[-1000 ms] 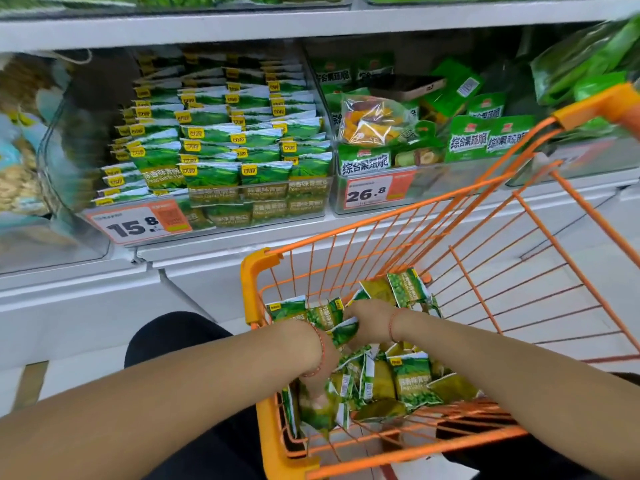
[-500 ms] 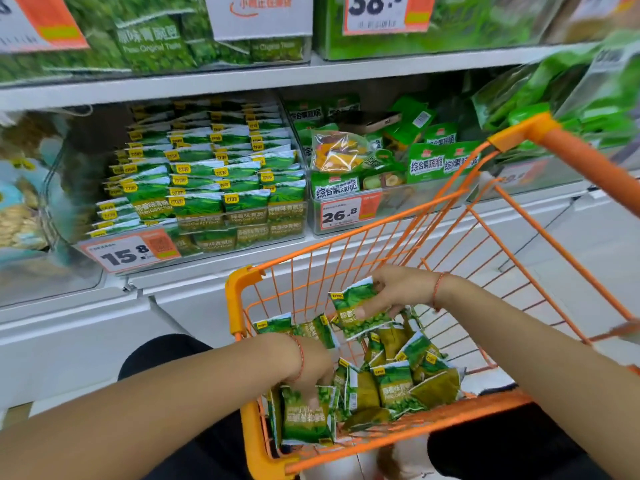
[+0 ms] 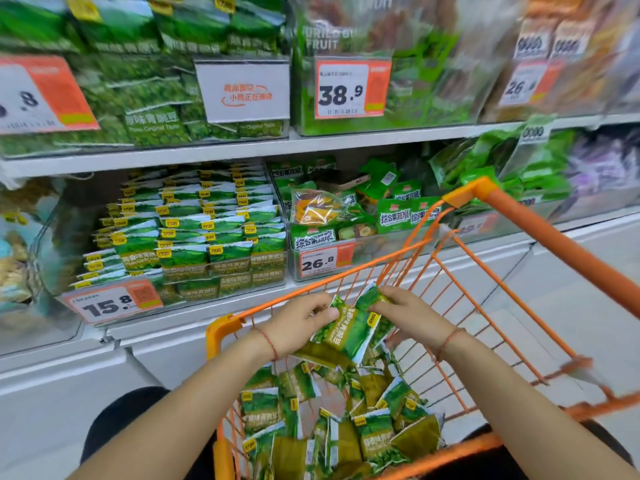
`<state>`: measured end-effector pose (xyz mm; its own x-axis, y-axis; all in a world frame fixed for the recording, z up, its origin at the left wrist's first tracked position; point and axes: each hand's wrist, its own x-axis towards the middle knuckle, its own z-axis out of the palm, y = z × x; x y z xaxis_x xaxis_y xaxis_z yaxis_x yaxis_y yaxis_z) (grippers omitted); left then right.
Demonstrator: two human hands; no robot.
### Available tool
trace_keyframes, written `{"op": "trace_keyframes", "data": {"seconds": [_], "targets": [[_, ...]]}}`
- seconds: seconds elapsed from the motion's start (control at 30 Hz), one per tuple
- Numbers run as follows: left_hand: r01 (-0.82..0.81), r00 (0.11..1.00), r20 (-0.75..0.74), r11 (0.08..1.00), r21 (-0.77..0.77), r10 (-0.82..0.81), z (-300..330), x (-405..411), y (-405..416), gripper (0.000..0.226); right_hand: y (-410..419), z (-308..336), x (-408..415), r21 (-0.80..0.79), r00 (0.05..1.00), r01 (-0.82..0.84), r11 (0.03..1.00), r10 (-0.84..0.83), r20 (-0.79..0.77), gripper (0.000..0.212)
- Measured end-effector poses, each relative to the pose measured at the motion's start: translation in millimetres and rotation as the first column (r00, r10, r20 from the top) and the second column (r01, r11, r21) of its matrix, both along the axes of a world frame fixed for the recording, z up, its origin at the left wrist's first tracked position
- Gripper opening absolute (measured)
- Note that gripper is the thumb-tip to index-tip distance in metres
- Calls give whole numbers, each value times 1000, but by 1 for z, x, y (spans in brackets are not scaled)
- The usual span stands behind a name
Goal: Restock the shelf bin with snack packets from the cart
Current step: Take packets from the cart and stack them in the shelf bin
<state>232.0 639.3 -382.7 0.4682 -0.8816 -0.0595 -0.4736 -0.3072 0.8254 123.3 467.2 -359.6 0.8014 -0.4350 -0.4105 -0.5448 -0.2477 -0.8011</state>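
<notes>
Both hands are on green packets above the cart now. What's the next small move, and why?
Probably lift the bunch of packets up and to the left toward the shelf bin above the 15.8 price tag. The left hand and right hand already grip them together above the cart, and that bin holds rows of matching green packets.

Glossy plastic-film packets (image 3: 346, 332) between your hands, orange-coated wire cart (image 3: 502, 306) around them, clear plastic bin (image 3: 221, 275) beyond.
</notes>
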Motion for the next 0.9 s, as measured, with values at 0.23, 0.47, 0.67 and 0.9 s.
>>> {"op": "trace_keyframes", "data": {"seconds": [0.23,0.47,0.67,0.9], "targets": [[-260,964,-97,953,-158,247,-4,-13,-5,33,2,-14,1,356,938,301,885,-343,60,53],[-686,727,-263,685,-246,634,9,-41,-34,36,24,0,1,691,868,187,698,-447,217,37],[-544,836,-236,806,-235,496,0,-50,-33,41,41,0,-3,481,849,173,859,-378,370,23],[-346,758,-519,918,193,395,1,-26,-28,27,29,8,-8,517,753,343,784,-559,348,9]]}}
